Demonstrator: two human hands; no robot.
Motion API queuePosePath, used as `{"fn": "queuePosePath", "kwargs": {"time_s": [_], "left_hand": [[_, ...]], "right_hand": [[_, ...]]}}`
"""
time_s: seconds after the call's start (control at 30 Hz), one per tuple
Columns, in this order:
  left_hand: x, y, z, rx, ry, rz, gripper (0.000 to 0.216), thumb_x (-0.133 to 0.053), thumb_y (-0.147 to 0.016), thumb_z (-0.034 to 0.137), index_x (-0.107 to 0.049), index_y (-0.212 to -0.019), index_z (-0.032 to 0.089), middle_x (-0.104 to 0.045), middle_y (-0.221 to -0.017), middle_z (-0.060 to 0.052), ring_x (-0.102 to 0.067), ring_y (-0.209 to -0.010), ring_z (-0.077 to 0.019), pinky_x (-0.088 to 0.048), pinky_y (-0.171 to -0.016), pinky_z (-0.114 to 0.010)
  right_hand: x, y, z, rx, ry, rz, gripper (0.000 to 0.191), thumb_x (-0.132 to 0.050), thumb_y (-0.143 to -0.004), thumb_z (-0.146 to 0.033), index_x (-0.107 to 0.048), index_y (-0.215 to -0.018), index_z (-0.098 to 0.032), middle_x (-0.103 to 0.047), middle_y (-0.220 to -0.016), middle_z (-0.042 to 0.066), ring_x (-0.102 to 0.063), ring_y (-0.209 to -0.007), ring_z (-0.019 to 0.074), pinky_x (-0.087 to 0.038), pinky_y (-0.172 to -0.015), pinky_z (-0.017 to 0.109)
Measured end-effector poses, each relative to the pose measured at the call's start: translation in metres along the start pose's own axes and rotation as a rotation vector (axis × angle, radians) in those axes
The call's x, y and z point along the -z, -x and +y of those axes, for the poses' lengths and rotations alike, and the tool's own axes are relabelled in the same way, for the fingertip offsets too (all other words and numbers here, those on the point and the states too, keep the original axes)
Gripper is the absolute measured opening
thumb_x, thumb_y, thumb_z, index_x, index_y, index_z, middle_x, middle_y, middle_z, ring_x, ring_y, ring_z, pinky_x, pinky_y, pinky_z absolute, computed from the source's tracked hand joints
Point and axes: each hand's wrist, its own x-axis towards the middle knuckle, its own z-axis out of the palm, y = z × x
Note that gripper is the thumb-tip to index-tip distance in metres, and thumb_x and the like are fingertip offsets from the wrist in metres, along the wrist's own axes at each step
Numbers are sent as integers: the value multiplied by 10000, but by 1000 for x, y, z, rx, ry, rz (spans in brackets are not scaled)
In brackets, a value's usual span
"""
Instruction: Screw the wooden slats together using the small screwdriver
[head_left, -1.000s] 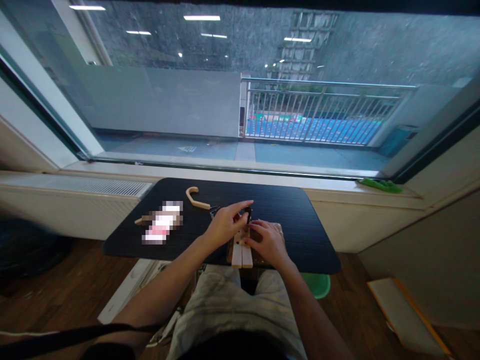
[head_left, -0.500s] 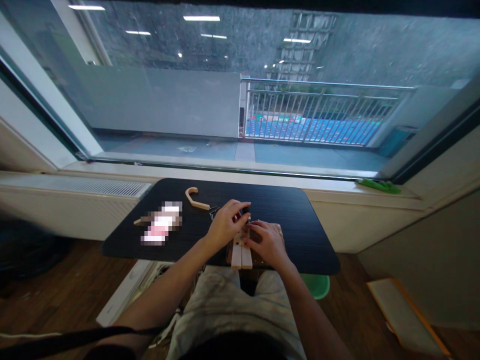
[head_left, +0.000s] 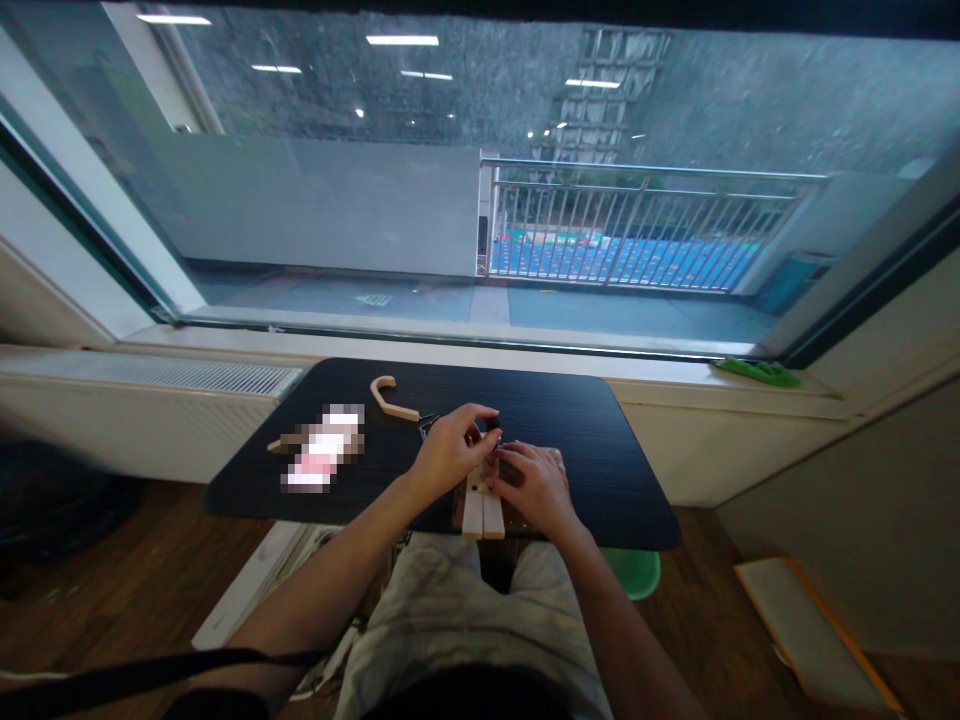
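My left hand (head_left: pixel 448 452) pinches a small black part (head_left: pixel 493 426) between thumb and fingers, just above the far end of a light wooden piece (head_left: pixel 483 505) made of two slats side by side. My right hand (head_left: pixel 534 485) lies curled over that wooden piece near the front edge of the black table (head_left: pixel 600 450) and holds it down. What exactly the black part is I cannot make out. Both forearms reach in from below.
A curved wooden hook-shaped piece (head_left: pixel 391 398) lies at the back left of the table. A blurred pink and white object (head_left: pixel 324 452) lies on the left. A window sill with a green cloth (head_left: pixel 759 371) runs behind. A green stool (head_left: pixel 636 570) stands under the table.
My left hand's fingers have curled in a little more round the small black part. My right hand and the wooden piece have hardly moved.
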Motion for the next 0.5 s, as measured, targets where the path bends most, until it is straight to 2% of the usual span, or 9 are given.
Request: {"fn": "queuePosePath", "kwargs": {"time_s": [0.5], "left_hand": [[1, 1, 1, 9, 28, -63, 276, -635, -852, 241, -705, -1109, 169, -651, -667, 16, -560, -546, -106, -450, -557, -212]], "right_hand": [[0, -1, -1, -7, -11, 6, 294, -734, -818, -414, -730, -1096, -319, -690, -1207, 50, -620, -1122, 266, -452, -975, 437]]}}
